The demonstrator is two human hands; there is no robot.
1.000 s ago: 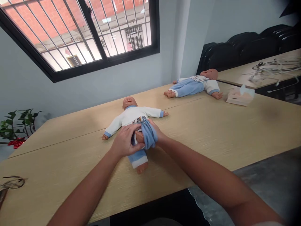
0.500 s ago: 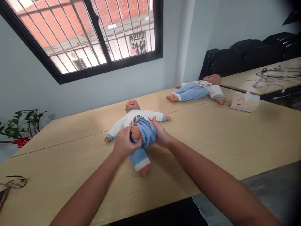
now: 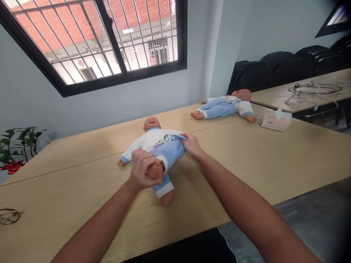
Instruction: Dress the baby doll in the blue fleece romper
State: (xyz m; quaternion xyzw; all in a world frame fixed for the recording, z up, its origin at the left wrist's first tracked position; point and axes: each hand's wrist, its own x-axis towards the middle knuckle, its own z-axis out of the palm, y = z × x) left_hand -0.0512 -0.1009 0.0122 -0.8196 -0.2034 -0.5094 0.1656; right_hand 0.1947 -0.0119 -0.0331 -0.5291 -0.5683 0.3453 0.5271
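A baby doll [image 3: 150,138] in a white top lies on its back on the wooden table [image 3: 82,190], head toward the window. Blue trousers [image 3: 171,149] with white cuffs cover its legs. My left hand [image 3: 144,168] is wrapped round the doll's raised foot [image 3: 155,170], just past the cuff. At the waist, my right hand [image 3: 191,144] pinches the edge of the blue trousers and pulls it out to the right. The doll's other foot [image 3: 166,198] rests low, near the table's front edge.
Another doll [image 3: 222,107] in similar clothes lies at the back right, beside a tissue box [image 3: 276,119]. Cables [image 3: 315,89] lie on a further table. Glasses [image 3: 8,216] are at the left edge, and a plant [image 3: 22,142] stands beyond the table.
The trouser leg, bunched before, is now stretched along the raised leg with its cuff near the foot. My left hand has closed round the foot; my right hand has moved to the waistband.
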